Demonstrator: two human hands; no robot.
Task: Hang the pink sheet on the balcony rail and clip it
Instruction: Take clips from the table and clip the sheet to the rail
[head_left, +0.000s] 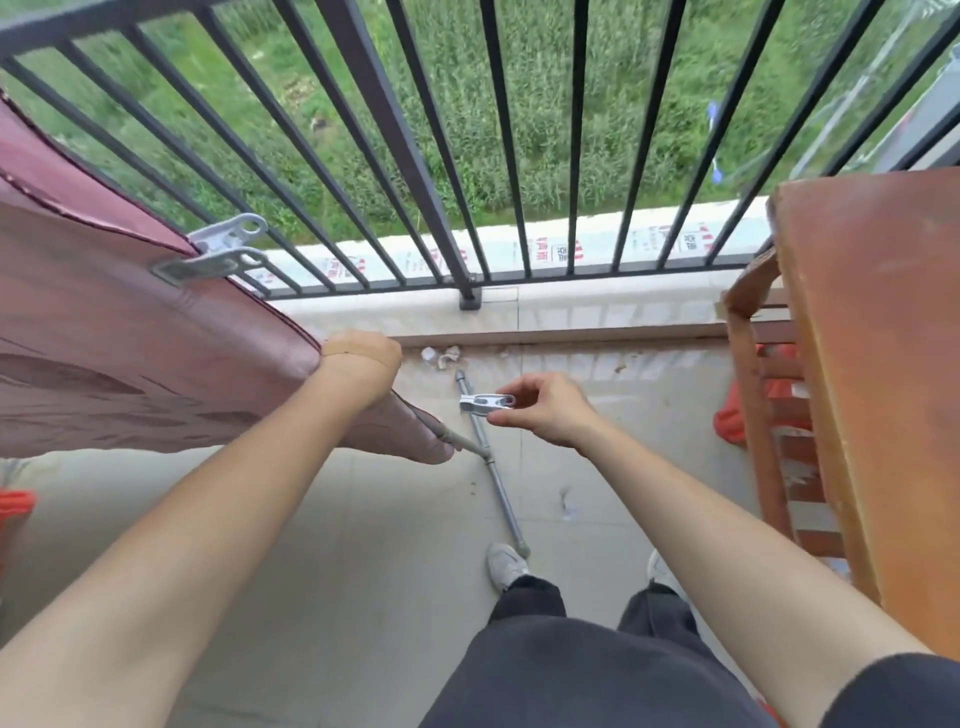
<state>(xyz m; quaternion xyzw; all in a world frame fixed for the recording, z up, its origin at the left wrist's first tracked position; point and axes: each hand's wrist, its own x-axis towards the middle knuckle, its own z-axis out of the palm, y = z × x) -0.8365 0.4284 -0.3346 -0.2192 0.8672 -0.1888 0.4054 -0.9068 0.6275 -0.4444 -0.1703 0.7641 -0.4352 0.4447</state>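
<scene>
So we're mid-clipping: pink sheet (104, 338) on the balcony rail (382, 104), one clip (223, 249) on, left hand (361, 358) gripping its edge, right hand (548, 413) pinching a second clip (485, 404) in its fingers (519, 387), which goes on next.

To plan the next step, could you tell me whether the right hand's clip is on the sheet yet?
Off: the right hand pinches the clip, clear of the sheet.

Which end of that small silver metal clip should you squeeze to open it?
Probably the tail end with the oval hole, pinched from the right, as the right hand does on the small silver metal clip. That leaves its jaw end, pointing left toward the pink sheet, free to bite.
</scene>
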